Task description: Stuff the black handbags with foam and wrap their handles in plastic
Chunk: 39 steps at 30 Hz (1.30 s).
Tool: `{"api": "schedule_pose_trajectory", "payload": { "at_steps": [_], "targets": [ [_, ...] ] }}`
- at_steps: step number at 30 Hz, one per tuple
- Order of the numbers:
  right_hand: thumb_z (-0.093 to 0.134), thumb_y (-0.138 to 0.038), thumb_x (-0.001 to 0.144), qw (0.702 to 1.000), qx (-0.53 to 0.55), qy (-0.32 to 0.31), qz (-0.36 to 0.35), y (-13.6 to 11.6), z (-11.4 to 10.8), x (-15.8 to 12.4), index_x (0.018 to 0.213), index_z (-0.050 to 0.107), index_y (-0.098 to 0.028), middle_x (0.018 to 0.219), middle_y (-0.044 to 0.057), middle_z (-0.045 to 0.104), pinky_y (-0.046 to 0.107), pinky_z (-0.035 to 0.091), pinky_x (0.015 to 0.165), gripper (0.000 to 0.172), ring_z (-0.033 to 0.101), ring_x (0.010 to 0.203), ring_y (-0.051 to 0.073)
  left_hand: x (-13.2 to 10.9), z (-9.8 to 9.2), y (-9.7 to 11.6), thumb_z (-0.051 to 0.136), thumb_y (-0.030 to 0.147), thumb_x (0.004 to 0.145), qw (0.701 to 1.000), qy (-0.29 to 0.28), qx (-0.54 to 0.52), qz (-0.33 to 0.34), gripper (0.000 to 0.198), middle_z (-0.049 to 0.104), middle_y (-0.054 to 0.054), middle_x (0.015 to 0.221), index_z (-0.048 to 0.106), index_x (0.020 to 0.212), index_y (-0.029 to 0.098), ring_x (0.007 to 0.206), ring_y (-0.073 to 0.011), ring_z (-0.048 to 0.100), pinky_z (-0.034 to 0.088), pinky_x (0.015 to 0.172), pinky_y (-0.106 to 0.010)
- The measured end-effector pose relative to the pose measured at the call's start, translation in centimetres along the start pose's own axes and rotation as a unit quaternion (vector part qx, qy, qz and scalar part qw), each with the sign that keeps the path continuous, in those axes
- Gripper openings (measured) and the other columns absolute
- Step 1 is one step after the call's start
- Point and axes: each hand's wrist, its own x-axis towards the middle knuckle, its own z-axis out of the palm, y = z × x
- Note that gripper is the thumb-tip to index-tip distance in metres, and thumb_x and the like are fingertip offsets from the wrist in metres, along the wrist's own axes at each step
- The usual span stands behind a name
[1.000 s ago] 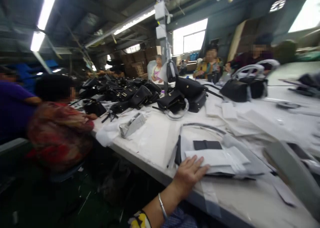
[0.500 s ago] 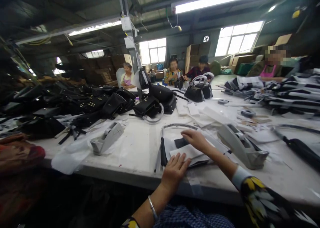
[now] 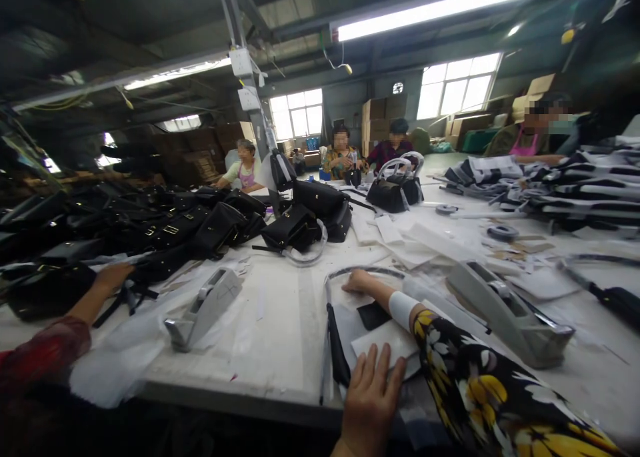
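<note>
My left hand [image 3: 371, 397] lies flat with fingers apart on a white paper-wrapped piece [image 3: 385, 342] at the near table edge. A black strap [image 3: 336, 347] runs beside it on the left, and a small black leather piece [image 3: 373, 313] lies just beyond. My right hand [image 3: 359, 281] reaches forward across the white table, resting near the curved strap loop [image 3: 365, 270]; its fingers are mostly hidden. My floral sleeve [image 3: 480, 383] covers the right forearm.
Two grey tape dispensers [image 3: 203, 307] [image 3: 510, 313] flank my hands. A heap of black handbags [image 3: 165, 227] fills the left half of the table. A co-worker's hand [image 3: 113, 277] reaches in from the left. Several people sit at the far side. Striped pieces [image 3: 565, 187] are stacked right.
The view has swung right and down. My right arm came into view and stretched farther forward. My left hand stayed on the white piece. A co-worker's arm reached onto the table at left.
</note>
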Motion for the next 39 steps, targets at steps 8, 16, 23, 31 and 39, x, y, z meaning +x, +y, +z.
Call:
{"api": "schedule_pose_trajectory", "payload": {
  "at_steps": [8, 16, 23, 31, 39],
  "targets": [
    [0.06, -0.032, 0.096, 0.968, 0.211, -0.078, -0.111, 0.2, -1.3, -1.5, 0.113, 0.063, -0.013, 0.107, 0.007, 0.069, 0.037, 0.058, 0.08, 0.025, 0.068, 0.091, 0.018, 0.3, -0.4, 0.3, 0.043, 0.021, 0.1, 1.0, -0.02, 0.0, -0.008, 0.035, 0.064, -0.002, 0.133, 0.062, 0.129, 0.028, 0.118, -0.0232, 0.064, 0.058, 0.091, -0.037],
    [0.07, -0.05, 0.082, 0.921, 0.263, -0.032, -0.284, -1.4, -3.8, -7.1, 0.098, 0.077, -0.014, 0.094, 0.008, 0.078, 0.033, 0.054, 0.088, 0.04, 0.072, 0.094, 0.023, 0.7, -0.5, 0.6, 0.041, 0.023, 0.101, 0.999, -0.027, 0.001, -0.023, 0.035, 0.067, 0.0, 0.129, 0.064, 0.126, 0.029, 0.116, -0.0212, 0.065, 0.057, 0.091, -0.035],
    [0.064, -0.023, 0.089, 0.898, 0.05, 0.058, -0.432, 2.4, -2.6, -16.3, 0.095, 0.079, -0.025, 0.107, 0.005, 0.072, 0.025, 0.051, 0.079, 0.016, 0.069, 0.088, 0.017, 0.1, -0.6, 0.2, 0.043, 0.024, 0.1, 0.998, -0.058, -0.023, -0.026, 0.033, 0.069, -0.003, 0.125, 0.062, 0.128, 0.026, 0.117, -0.0217, 0.063, 0.056, 0.095, -0.037],
    [0.052, -0.014, 0.095, 0.871, 0.106, 0.177, -0.446, 8.4, 1.9, -20.2, 0.114, 0.072, -0.023, 0.104, 0.006, 0.075, 0.025, 0.056, 0.088, 0.028, 0.071, 0.097, 0.016, 0.8, -1.9, 0.1, 0.037, 0.018, 0.102, 0.996, -0.021, -0.072, -0.052, 0.031, 0.072, -0.007, 0.114, 0.065, 0.116, 0.014, 0.108, -0.0189, 0.067, 0.054, 0.099, -0.034],
    [0.048, -0.011, 0.098, 0.816, 0.003, 0.28, -0.506, 10.3, 4.7, -21.7, 0.133, 0.059, -0.027, 0.119, 0.007, 0.072, 0.042, 0.052, 0.102, 0.04, 0.065, 0.115, 0.02, -0.2, -2.0, -0.7, 0.049, 0.022, 0.099, 0.99, -0.006, -0.109, -0.087, 0.027, 0.068, -0.011, 0.12, 0.062, 0.122, 0.017, 0.114, -0.0197, 0.064, 0.055, 0.095, -0.031]
  ]
}}
